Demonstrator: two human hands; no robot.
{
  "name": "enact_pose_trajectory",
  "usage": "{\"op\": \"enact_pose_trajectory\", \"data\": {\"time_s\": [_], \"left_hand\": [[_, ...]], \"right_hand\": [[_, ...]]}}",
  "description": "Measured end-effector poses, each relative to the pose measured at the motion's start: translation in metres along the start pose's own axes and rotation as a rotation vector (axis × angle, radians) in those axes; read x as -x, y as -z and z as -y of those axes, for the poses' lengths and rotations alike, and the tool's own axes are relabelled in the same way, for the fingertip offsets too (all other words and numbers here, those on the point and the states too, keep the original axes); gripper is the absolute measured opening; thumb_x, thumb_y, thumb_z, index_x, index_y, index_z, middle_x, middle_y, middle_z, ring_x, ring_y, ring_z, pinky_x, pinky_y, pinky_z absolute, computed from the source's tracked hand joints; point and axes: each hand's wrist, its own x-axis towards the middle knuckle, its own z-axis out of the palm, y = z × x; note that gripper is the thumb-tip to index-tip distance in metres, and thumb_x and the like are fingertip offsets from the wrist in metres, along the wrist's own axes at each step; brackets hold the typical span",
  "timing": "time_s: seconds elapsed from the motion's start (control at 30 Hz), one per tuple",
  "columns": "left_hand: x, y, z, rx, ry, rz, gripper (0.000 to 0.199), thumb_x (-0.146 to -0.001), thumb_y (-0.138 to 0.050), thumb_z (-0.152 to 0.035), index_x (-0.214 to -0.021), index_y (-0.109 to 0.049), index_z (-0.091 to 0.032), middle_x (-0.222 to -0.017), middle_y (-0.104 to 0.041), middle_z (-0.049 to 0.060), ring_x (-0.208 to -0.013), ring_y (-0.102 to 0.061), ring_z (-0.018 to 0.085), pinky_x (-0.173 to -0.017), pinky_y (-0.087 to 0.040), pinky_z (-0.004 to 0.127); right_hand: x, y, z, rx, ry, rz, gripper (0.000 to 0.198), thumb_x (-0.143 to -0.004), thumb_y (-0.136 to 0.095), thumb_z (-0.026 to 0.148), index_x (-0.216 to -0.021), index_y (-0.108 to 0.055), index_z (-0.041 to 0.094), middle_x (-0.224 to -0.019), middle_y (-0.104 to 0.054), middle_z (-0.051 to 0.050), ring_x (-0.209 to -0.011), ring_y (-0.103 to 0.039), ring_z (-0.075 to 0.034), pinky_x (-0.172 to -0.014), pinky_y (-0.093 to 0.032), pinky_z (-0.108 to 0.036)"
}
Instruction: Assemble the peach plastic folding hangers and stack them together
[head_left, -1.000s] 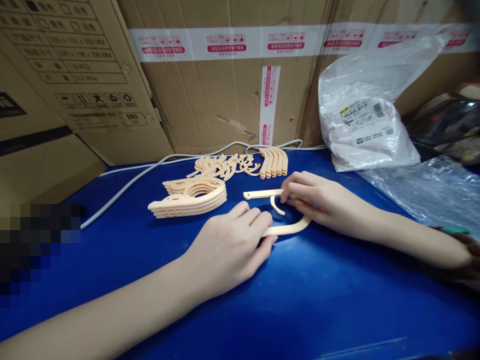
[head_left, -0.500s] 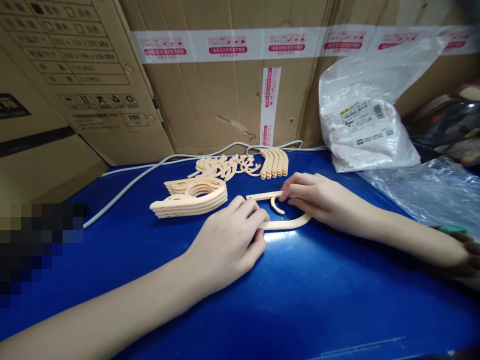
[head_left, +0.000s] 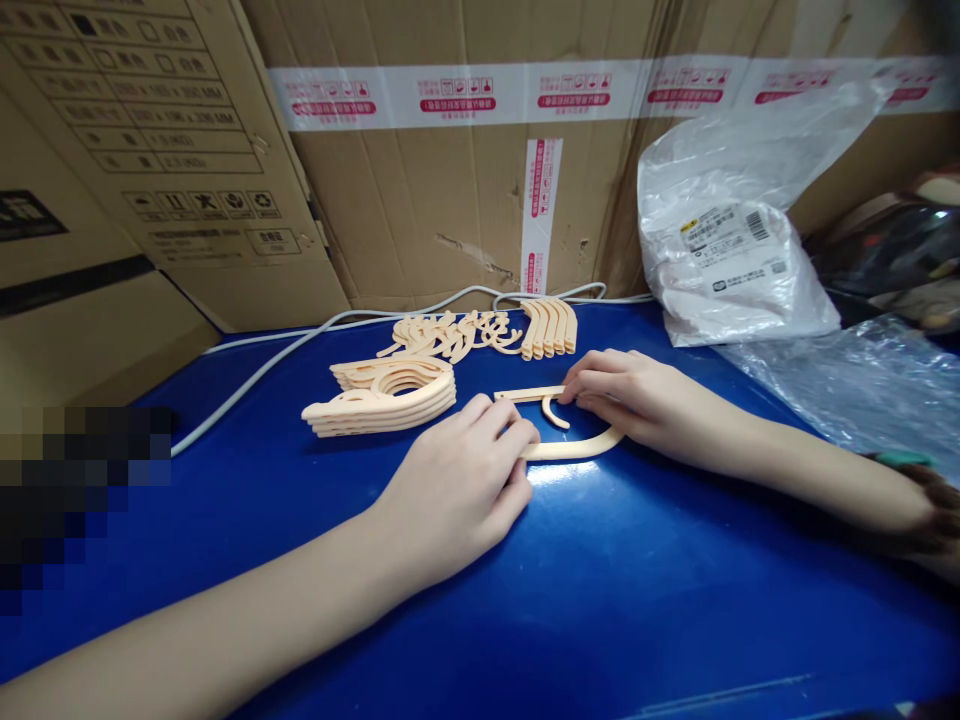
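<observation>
Your left hand (head_left: 461, 480) pinches the near bar of the hanger (head_left: 574, 450) and your right hand (head_left: 634, 395) grips its right end, apparently to steady it between them on the blue table (head_left: 637, 600), beside the stacked hangers (head_left: 390, 412).

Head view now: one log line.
left hand: pinching curved cream strip | right hand: holding straight bar, covering strip's other end | nearby: cream stack, hook-shaped parts

Glossy blue table (head_left: 600, 600): white cable (head_left: 257, 377) running along back edge. Just in front, jumbled cream hanger hooks (head_left: 424, 336), tidy row of hanger arms (head_left: 545, 328). Nearer front edge, stacked folded hangers (head_left: 382, 409). Towards back right, white plastic bag (head_left: 739, 295), clear plastic sheeting (head_left: 847, 385).
</observation>
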Motion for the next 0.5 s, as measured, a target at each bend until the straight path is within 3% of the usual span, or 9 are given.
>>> {"op": "enact_pose_trajectory", "data": {"time_s": [0.17,0.3,0.4,0.5], "left_hand": [[0.001,0.003,-0.002,-0.101,-0.027,-0.017,0.025,-0.093,-0.039,-0.019,-0.101,-0.062,-0.014,-0.095,-0.060,0.007,-0.088,-0.053,0.023,-0.074,-0.045,0.037],[-0.004,0.024,-0.002,-0.284,-0.030,-0.115,0.031,-0.095,-0.037,-0.027,-0.102,-0.063,-0.012,-0.095,-0.062,0.010,-0.090,-0.055,0.027,-0.078,-0.047,0.041],[-0.018,0.047,0.009,-0.370,0.097,-0.191,0.029,-0.093,-0.041,-0.030,-0.099,-0.064,-0.015,-0.096,-0.063,0.009,-0.094,-0.057,0.027,-0.077,-0.048,0.038],[-0.043,0.062,0.035,-0.404,0.258,-0.169,0.025,-0.091,-0.044,-0.031,-0.096,-0.065,-0.019,-0.095,-0.066,0.006,-0.098,-0.058,0.026,-0.071,-0.048,0.032]], "right_hand": [[0.001,0.001,0.002,0.038,0.011,-0.009,0.022,-0.096,-0.043,0.020,-0.101,-0.064,0.018,-0.104,-0.063,-0.007,-0.092,-0.059,-0.021,-0.081,-0.041,-0.037],[0.003,0.008,0.010,0.127,0.073,-0.098,0.024,-0.097,-0.043,0.024,-0.099,-0.066,0.018,-0.104,-0.063,-0.008,-0.093,-0.058,-0.022,-0.082,-0.039,-0.039],[0.005,0.010,0.023,0.124,0.132,-0.154,0.025,-0.098,-0.043,0.026,-0.100,-0.066,0.017,-0.103,-0.063,-0.008,-0.092,-0.058,-0.021,-0.081,-0.039,-0.037],[0.006,0.005,0.036,0.102,0.176,-0.117,0.027,-0.098,-0.044,0.028,-0.109,-0.065,0.017,-0.101,-0.064,-0.008,-0.090,-0.057,-0.020,-0.078,-0.039,-0.037]]}}
